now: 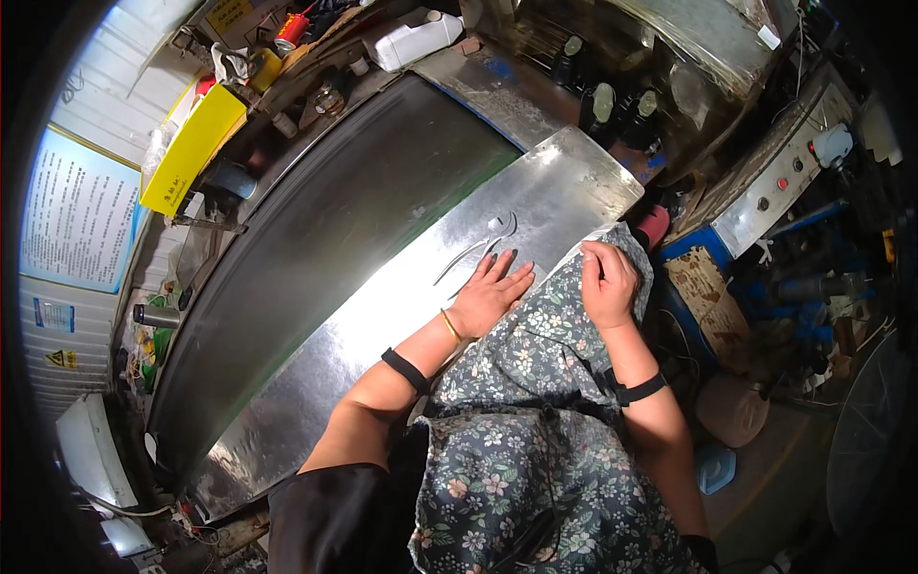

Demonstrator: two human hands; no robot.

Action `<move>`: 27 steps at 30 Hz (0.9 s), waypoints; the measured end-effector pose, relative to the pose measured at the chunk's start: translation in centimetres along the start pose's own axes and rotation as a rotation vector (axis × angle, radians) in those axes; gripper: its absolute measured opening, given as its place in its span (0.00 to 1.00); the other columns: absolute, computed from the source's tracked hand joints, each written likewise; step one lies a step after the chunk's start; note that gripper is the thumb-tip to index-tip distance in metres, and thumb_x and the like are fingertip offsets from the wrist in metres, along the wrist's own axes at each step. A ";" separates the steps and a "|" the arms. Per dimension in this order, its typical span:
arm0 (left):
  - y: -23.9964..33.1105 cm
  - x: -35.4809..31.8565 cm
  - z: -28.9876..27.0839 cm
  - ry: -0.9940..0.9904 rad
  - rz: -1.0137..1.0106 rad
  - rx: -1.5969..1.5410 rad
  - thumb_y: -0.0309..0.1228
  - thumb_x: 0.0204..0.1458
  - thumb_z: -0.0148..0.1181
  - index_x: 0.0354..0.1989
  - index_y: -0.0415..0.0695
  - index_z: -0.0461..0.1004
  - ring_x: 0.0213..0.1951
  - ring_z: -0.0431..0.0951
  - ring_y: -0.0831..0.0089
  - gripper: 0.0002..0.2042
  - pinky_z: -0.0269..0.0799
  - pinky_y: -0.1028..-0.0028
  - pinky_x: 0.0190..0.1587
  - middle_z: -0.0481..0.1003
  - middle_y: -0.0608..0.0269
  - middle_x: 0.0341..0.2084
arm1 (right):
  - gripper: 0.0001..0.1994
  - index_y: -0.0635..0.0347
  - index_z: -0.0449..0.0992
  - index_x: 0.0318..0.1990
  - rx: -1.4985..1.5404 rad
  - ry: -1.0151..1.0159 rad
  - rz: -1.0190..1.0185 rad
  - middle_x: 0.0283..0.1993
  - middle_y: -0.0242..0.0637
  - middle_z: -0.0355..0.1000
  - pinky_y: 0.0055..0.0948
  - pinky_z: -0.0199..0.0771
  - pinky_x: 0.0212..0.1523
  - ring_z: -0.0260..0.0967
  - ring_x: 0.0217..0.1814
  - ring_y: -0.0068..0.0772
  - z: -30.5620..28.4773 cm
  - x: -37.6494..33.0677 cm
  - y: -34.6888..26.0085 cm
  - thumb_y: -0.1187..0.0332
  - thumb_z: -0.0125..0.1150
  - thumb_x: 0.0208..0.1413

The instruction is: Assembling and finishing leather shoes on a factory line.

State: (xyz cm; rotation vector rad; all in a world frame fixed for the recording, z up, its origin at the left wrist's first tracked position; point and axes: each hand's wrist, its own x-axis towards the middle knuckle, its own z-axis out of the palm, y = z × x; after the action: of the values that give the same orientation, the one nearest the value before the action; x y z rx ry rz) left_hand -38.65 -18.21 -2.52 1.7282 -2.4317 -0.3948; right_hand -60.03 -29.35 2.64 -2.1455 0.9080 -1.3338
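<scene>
My left hand [486, 295] lies flat on the shiny metal plate [382, 287], fingers spread and holding nothing I can see. Just beyond its fingertips is a thin, curved metal tool [507, 226] with slim arms; its exact kind is hard to make out. My right hand [610, 287] is closed, with the fingers curled in, above the dark floral apron [535, 368] near the plate's right end. Whatever it may hold is hidden by the fingers. Part of the apron's cloth spreads beneath the right hand and beside the left one.
A wide dark belt-like surface [325, 191] runs along the plate's far side. Beyond it are a yellow box [191, 153], a white plastic jug [416, 40] and a red can [291, 33]. At the right stand a control panel [779, 187] with buttons and a pinkish container [732, 409].
</scene>
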 end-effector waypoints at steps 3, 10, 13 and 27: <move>0.1 0.0 -0.1 -0.031 -0.007 0.019 0.36 0.63 0.44 0.70 0.49 0.55 0.73 0.42 0.52 0.26 0.35 0.52 0.73 0.51 0.66 0.72 | 0.07 0.65 0.76 0.40 0.005 -0.002 -0.003 0.35 0.44 0.76 0.36 0.75 0.38 0.75 0.36 0.47 0.1 -0.1 0.0 0.78 0.55 0.54; 0.1 -0.4 0.7 0.022 -0.034 -0.023 0.36 0.61 0.48 0.69 0.48 0.58 0.72 0.45 0.51 0.27 0.39 0.51 0.72 0.53 0.64 0.71 | 0.05 0.65 0.76 0.39 -0.030 -0.006 0.005 0.35 0.44 0.76 0.35 0.74 0.39 0.75 0.37 0.46 0.2 -0.2 0.2 0.77 0.56 0.56; -0.3 -0.5 0.3 0.160 -0.069 -0.094 0.36 0.57 0.54 0.65 0.46 0.63 0.70 0.51 0.50 0.26 0.46 0.52 0.70 0.59 0.58 0.67 | 0.06 0.65 0.77 0.39 -0.036 -0.005 0.004 0.35 0.44 0.76 0.37 0.75 0.39 0.75 0.37 0.48 0.1 -0.2 0.2 0.77 0.56 0.55; -15.1 9.9 -4.3 0.353 -0.630 -0.091 0.44 0.48 0.67 0.38 0.45 0.84 0.38 0.80 0.55 0.16 0.74 0.63 0.46 0.81 0.52 0.31 | 0.06 0.65 0.77 0.39 -0.034 -0.006 0.012 0.35 0.44 0.76 0.37 0.75 0.38 0.75 0.36 0.47 0.2 -0.1 0.1 0.77 0.56 0.55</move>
State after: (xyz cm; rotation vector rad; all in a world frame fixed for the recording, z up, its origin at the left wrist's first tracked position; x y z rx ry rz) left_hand -27.13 -32.76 -3.18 2.2636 -1.5760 -0.2249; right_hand -59.93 -29.34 2.38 -2.1647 0.9469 -1.3143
